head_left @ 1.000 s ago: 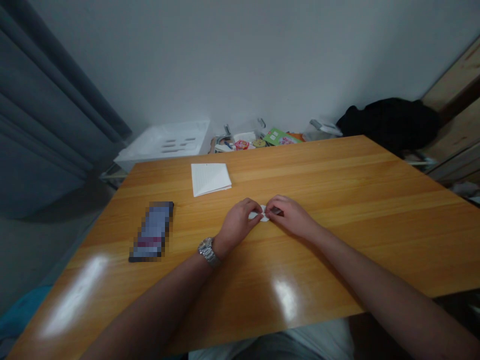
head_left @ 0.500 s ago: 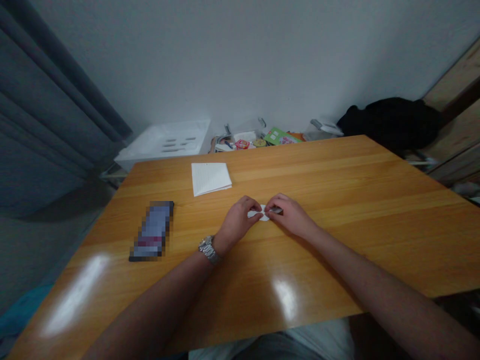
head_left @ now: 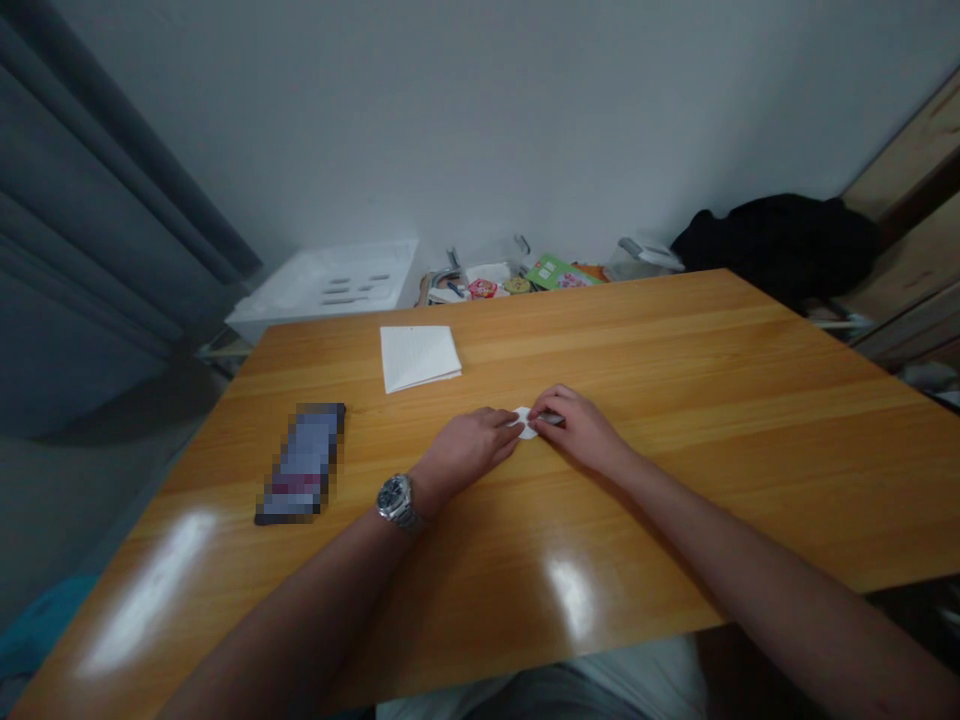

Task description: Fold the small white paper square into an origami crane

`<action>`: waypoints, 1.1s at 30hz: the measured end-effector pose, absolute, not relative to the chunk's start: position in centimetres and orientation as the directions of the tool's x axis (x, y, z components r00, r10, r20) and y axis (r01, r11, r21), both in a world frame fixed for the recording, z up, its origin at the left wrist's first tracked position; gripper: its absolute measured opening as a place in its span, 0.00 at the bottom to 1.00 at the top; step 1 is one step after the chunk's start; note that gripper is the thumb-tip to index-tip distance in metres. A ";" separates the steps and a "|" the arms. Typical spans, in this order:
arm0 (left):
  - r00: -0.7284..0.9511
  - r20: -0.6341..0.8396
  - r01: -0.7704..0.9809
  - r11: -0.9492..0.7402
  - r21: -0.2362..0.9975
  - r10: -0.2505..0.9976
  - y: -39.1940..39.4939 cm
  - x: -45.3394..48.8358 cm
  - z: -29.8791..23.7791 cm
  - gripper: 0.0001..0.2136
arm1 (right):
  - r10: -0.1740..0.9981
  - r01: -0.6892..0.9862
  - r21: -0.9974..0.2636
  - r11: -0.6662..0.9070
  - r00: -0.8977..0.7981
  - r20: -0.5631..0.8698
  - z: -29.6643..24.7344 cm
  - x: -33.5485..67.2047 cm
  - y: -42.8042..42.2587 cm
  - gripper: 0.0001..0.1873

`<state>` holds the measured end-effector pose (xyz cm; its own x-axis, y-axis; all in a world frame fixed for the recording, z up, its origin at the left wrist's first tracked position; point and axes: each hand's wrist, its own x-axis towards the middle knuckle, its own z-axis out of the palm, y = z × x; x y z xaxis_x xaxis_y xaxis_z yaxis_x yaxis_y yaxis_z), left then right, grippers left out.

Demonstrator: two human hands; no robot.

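Observation:
A small piece of white folded paper [head_left: 527,428] lies on the wooden table between my two hands. My left hand [head_left: 472,445], with a metal watch [head_left: 396,498] at its wrist, lies flat with fingers stretched out, its fingertips on the paper's left side and covering part of it. From the right, my right hand [head_left: 574,422] pinches the paper between thumb and fingers. A pale bit of it shows under that hand. The exact folds are too small to make out.
A stack of white lined paper [head_left: 420,357] lies beyond my left hand. To the left is a phone [head_left: 304,465] with a blurred screen. Behind the table's far edge stand a white tray [head_left: 330,285], a green packet [head_left: 559,272] and a black cloth heap [head_left: 780,245].
My left hand has gone from a pinch on the paper to lying flat with straight fingers, its wrist shifting left and turning. My right hand keeps its pinch almost unmoved.

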<state>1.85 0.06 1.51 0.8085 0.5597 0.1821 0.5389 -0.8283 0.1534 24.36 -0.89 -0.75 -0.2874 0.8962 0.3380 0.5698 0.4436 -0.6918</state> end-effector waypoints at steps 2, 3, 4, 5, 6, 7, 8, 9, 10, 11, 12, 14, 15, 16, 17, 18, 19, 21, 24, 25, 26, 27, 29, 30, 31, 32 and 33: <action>0.809 0.181 0.539 -0.829 0.150 0.559 -0.1 1.9 1.5 0.13 | 0.895 0.569 -0.691 0.446 -0.289 0.340 -0.9 24.4 -0.8 0.03; 0.807 0.185 0.541 -0.827 0.151 0.561 -0.1 1.9 1.5 0.13 | 0.895 0.569 -0.691 0.447 -0.288 0.341 -0.9 24.4 -0.9 0.03; 0.803 0.189 0.544 -0.825 0.154 0.565 -0.2 2.0 1.5 0.13 | 0.894 0.569 -0.690 0.448 -0.288 0.343 -0.9 24.4 -0.9 0.04; 0.799 0.194 0.547 -0.823 0.156 0.568 -0.2 2.0 1.5 0.13 | 0.892 0.569 -0.687 0.451 -0.288 0.347 -0.9 24.3 -0.9 0.04; 0.797 0.197 0.549 -0.821 0.156 0.571 -0.2 2.1 1.5 0.13 | 0.891 0.571 -0.684 0.455 -0.289 0.352 -0.9 24.3 -0.9 0.04; 0.796 0.195 0.552 -0.820 0.154 0.572 -0.3 2.1 1.5 0.13 | 0.889 0.573 -0.679 0.459 -0.289 0.356 -0.9 24.3 -1.0 0.04; 0.796 0.191 0.554 -0.819 0.149 0.574 -0.3 2.2 1.6 0.13 | 0.887 0.578 -0.673 0.461 -0.289 0.360 -0.9 24.3 -1.0 0.04; 0.796 0.186 0.557 -0.818 0.145 0.576 -0.4 2.2 1.6 0.13 | 0.887 0.584 -0.667 0.462 -0.288 0.362 -0.9 24.3 -1.1 0.03; 0.795 0.182 0.561 -0.816 0.142 0.578 -0.4 2.3 1.7 0.13 | 0.887 0.591 -0.661 0.461 -0.288 0.361 -0.9 24.3 -1.1 0.02; 0.793 0.180 0.564 -0.813 0.143 0.582 -0.4 2.3 1.8 0.13 | 0.887 0.598 -0.656 0.460 -0.287 0.361 -1.0 24.2 -1.1 0.01; 0.792 0.179 0.565 -0.812 0.149 0.584 -0.4 2.3 1.9 0.13 | 0.888 0.605 -0.651 0.459 -0.284 0.361 -1.0 24.2 -1.1 0.01; 0.795 0.181 0.553 -0.815 0.176 0.579 -0.4 2.1 2.2 0.13 | 0.888 0.614 -0.643 0.458 -0.281 0.364 -1.1 24.1 -1.1 0.01; 0.804 0.178 0.535 -0.822 0.196 0.567 -0.3 1.9 2.4 0.13 | 0.888 0.617 -0.640 0.457 -0.282 0.362 -1.2 24.1 -1.0 0.01; 0.818 0.171 0.512 -0.831 0.219 0.549 -0.2 1.7 2.5 0.13 | 0.890 0.619 -0.640 0.455 -0.282 0.360 -1.2 24.1 -1.0 0.02; 0.828 0.164 0.495 -0.836 0.237 0.536 -0.1 1.4 2.7 0.14 | 0.892 0.619 -0.643 0.451 -0.282 0.355 -1.2 24.1 -0.9 0.02; 0.835 0.157 0.484 -0.840 0.246 0.527 0.0 1.1 2.8 0.14 | 0.894 0.616 -0.648 0.448 -0.283 0.348 -1.2 24.2 -0.8 0.02; 0.838 0.154 0.481 -0.843 0.241 0.523 0.1 0.9 2.9 0.15 | 0.895 0.609 -0.656 0.446 -0.288 0.341 -1.2 24.3 -0.8 0.02; 0.846 0.157 0.471 -0.853 0.225 0.509 0.2 0.5 3.0 0.15 | 0.892 0.584 -0.674 0.453 -0.312 0.328 -1.2 24.7 -0.6 0.02; 0.854 0.161 0.461 -0.863 0.206 0.494 0.3 0.2 2.9 0.16 | 0.877 0.542 -0.695 0.472 -0.368 0.309 -1.3 25.2 -0.5 0.06; 0.856 0.158 0.461 -0.864 0.200 0.493 0.4 0.2 2.9 0.16 | 0.874 0.535 -0.698 0.476 -0.379 0.306 -1.3 25.3 -0.4 0.08; 0.856 0.154 0.464 -0.865 0.193 0.493 0.4 0.3 2.9 0.16 | 0.871 0.532 -0.698 0.479 -0.385 0.304 -1.3 25.4 -0.4 0.08; 0.856 0.149 0.468 -0.864 0.186 0.495 0.3 0.3 2.9 0.16 | 0.870 0.533 -0.696 0.482 -0.388 0.305 -1.3 25.5 -0.3 0.09; 0.856 0.142 0.473 -0.864 0.175 0.497 0.3 0.5 2.9 0.16 | 0.867 0.536 -0.690 0.487 -0.391 0.308 -1.4 25.5 -0.3 0.09; 0.857 0.139 0.473 -0.864 0.171 0.497 0.3 0.5 2.9 0.16 | 0.867 0.538 -0.687 0.488 -0.390 0.310 -1.3 25.5 -0.3 0.09; 0.858 0.135 0.474 -0.865 0.167 0.496 0.2 0.5 3.0 0.16 | 0.867 0.538 -0.686 0.489 -0.390 0.312 -1.3 25.5 -0.3 0.09; 0.858 0.132 0.475 -0.865 0.161 0.496 0.2 0.5 3.0 0.17 | 0.866 0.539 -0.685 0.491 -0.389 0.315 -1.3 25.4 -0.3 0.09; 0.860 0.130 0.475 -0.867 0.154 0.494 0.2 0.5 3.0 0.17 | 0.864 0.540 -0.681 0.495 -0.390 0.319 -1.2 25.4 -0.4 0.09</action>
<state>0.54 0.23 2.98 0.8596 0.4942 0.1297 0.4750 -0.8665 0.1535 25.43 -0.39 -1.21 -0.3903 0.8638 0.3187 0.5400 0.4951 -0.6807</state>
